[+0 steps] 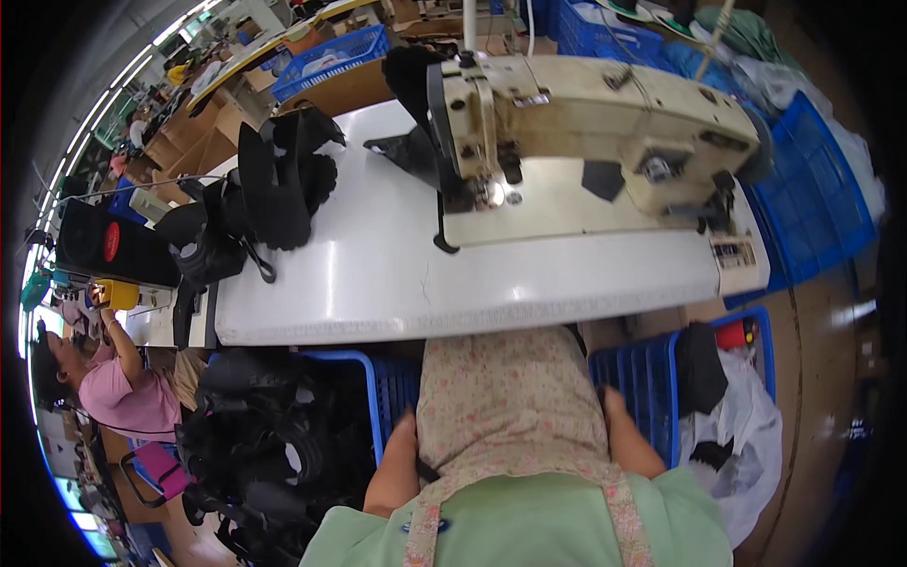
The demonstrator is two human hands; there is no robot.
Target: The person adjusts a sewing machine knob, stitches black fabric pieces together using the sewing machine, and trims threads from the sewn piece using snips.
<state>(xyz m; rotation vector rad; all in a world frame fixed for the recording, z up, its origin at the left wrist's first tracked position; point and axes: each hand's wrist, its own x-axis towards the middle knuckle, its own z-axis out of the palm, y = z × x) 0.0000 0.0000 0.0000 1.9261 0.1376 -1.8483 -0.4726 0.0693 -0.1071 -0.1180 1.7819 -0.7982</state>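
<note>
Both my arms hang down at my sides. My left hand (407, 427) is beside the flowered apron (510, 397) on my lap, close to the blue crate on the left; its fingers are hidden. On the other side my right hand (613, 404) is lowered between the apron and the right-hand crate, its fingers out of sight too. In front of me a cream sewing machine (605, 109) stands on a white table (378, 283). A black piece (411, 156) lies by its needle area, and a small dark patch (602, 180) rests on its bed.
Black sewn pieces (283, 180) are heaped on the table's left. A blue crate (370, 378) full of black items stands at left; another blue crate (675, 378) at right holds black fabric and white plastic (746, 454). A person in pink (128, 387) works at far left.
</note>
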